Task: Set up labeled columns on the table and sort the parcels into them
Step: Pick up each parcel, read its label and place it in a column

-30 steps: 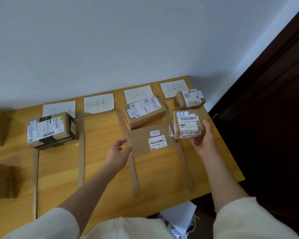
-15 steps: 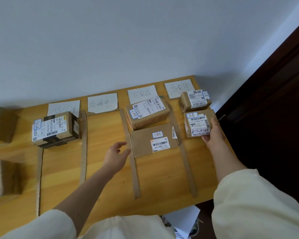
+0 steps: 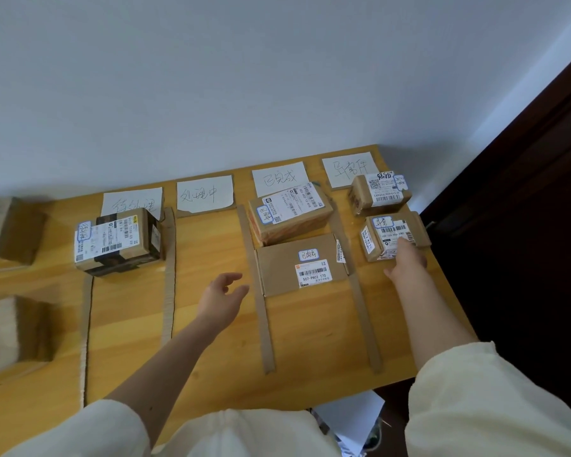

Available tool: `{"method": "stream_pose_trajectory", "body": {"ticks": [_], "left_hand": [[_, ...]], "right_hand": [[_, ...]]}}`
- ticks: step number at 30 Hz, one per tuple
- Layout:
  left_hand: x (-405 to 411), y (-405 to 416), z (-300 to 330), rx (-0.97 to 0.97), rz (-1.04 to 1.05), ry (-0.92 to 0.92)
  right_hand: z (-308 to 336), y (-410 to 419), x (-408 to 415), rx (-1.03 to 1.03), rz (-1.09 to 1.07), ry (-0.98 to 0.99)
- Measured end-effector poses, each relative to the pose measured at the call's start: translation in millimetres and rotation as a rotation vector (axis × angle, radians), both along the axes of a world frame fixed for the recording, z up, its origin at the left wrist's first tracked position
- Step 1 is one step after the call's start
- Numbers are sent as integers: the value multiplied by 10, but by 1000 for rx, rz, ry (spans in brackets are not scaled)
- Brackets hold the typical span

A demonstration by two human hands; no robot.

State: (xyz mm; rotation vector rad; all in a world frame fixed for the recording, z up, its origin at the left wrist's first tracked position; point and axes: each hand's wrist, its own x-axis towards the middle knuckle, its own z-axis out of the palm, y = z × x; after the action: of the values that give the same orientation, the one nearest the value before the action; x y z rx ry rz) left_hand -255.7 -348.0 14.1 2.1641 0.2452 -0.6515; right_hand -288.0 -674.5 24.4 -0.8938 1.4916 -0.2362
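Parcel (image 3: 389,237) sits in the rightmost column, close to the table edge (image 3: 442,278), just in front of another small box (image 3: 378,193). My right hand (image 3: 406,262) touches its near side; whether the fingers grip it, I cannot tell. My left hand (image 3: 223,296) hovers relaxed, holding nothing. I judge a careless push could slide the parcel off this edge.

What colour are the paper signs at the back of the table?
White, with dark handwriting. The head view shows the paper signs clearly along the back of the table.
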Motion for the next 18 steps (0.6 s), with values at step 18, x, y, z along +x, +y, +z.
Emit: {"method": "stream_pose_trajectory", "body": {"ticks": [18], "left_hand": [[-103,1627,-45,111,378,-151]], "right_hand": [[193,3089,343,-9,1173,-137]]}}
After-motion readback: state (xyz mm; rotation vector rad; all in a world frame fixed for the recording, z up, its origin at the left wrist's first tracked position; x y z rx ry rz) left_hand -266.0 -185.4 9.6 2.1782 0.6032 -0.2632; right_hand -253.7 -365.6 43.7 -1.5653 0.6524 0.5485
